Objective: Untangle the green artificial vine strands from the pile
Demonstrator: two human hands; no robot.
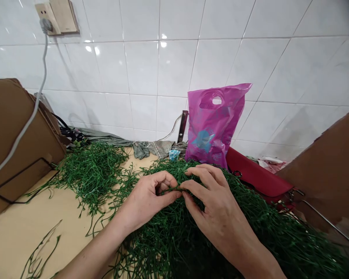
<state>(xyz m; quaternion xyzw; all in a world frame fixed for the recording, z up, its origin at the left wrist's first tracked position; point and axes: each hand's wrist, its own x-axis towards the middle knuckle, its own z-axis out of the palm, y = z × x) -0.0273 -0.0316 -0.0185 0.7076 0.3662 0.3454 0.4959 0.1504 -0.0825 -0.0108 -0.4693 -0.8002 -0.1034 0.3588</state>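
Left hand (147, 199) and right hand (213, 203) pinch green stem (170, 190) | pile (159, 242) below grip | its tangle could snag stem loose

Small bright glare spots dot the tiled wall (142, 68); the top right corner darkens.

Seemingly an indoor workroom — tiled wall (142, 64), socket (50, 14), cardboard box (14, 124).

Left hand (147, 197) and right hand (218, 205) meet at six o'clock

Left forearm (100, 250) slants in from seven, thumb (171, 198) and forefinger (169, 178) pinched toward three; right forearm (257, 257) slants in from five, thumb (192, 206) and forefinger (195, 188) pinched toward ten, other fingers (207, 175) loosely bent
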